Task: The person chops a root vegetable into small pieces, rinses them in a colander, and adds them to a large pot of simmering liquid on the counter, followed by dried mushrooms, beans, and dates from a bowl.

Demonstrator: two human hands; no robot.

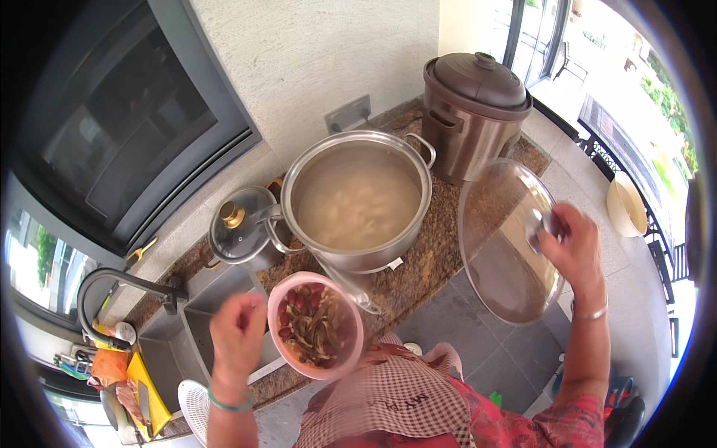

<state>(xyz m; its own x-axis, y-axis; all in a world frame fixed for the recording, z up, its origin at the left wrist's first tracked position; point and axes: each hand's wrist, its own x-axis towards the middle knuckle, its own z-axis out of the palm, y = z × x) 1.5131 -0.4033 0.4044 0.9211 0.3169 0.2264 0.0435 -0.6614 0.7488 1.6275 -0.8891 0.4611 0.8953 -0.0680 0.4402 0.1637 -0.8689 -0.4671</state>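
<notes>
My right hand (571,241) grips the knob of a clear glass pot lid (498,263) with a metal rim, held up on edge to the right of the counter. My left hand (238,330) is slightly blurred, its fingers curled in with nothing visible in them, beside a pink bowl (274,336). Red dates, brown dried strips and small pale pieces fill that bowl in liquid. Behind it stands a large uncovered steel pot (414,235) with two side handles. Cloudy liquid with pale chunks (358,207) fills much of the pot.
A smaller lidded pot (246,224) stands left of the large one. A steel cooker with a brown lid (476,123) is behind. A metal utensil handle (353,288) lies on the granite counter (437,246). The sink (168,341), black faucet (140,283) and yellow board (145,386) are left.
</notes>
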